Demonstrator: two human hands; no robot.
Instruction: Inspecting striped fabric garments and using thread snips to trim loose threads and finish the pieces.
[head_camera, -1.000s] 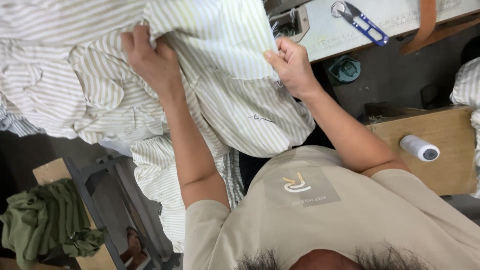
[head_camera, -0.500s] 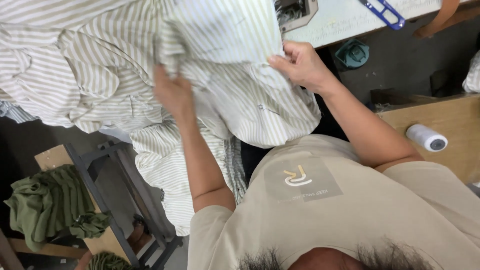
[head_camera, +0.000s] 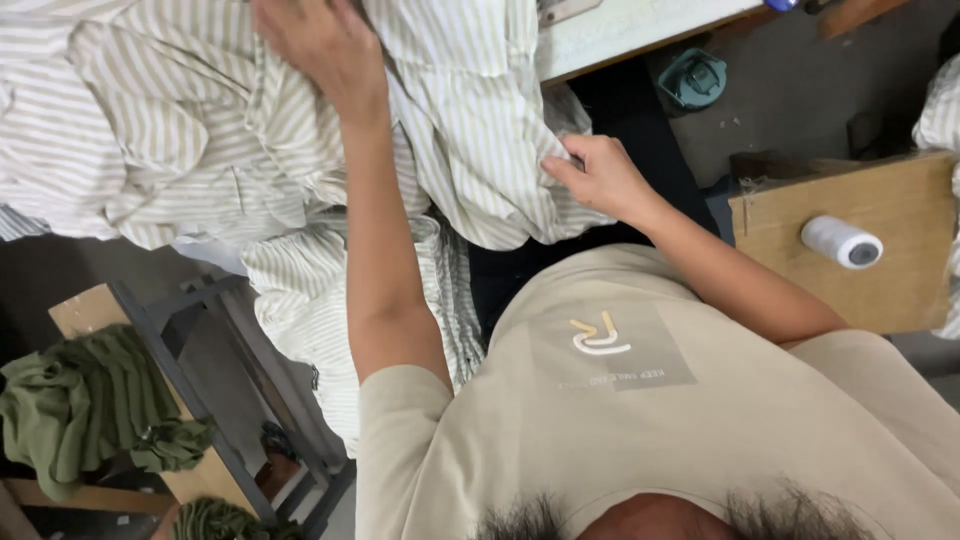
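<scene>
— Gripping anything, the left hand (head_camera: 320, 50)?
— It lies palm-down on the striped fabric (head_camera: 180, 150), fingers hidden, so I cannot tell. The cloth spreads leftward over the table.
— And the right hand (head_camera: 600, 180)?
— Pinching the fabric's lower edge, nearer the body. A white thread spool (head_camera: 842, 241) sits on the wooden board (head_camera: 800, 280) beyond.

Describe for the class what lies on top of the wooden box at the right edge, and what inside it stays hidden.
On the wooden box lies one white thread spool, on its side. A striped cloth edge shows beside the box. Its inside cannot be seen; the top covers it.
</scene>
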